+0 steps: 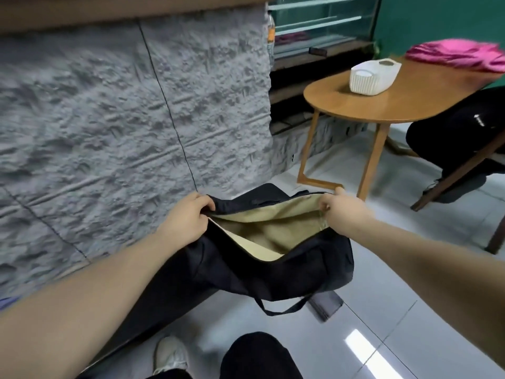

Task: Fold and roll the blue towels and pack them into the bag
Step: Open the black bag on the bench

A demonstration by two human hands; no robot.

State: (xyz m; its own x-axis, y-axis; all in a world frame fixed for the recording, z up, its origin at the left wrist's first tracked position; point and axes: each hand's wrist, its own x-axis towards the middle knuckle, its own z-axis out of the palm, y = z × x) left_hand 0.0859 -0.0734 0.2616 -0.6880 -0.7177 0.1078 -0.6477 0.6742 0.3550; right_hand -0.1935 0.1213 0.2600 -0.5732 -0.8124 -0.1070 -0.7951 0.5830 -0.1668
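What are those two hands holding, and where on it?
Both hold the black bag by the rim of its opening: the left hand grips the left end, the right hand pinches the right end, spreading it so the tan lining shows.

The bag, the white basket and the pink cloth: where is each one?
bag (287, 272), head view, black outer side below the opening
white basket (369, 80), head view, ribbed side wall
pink cloth (461, 57), head view, middle of the heap
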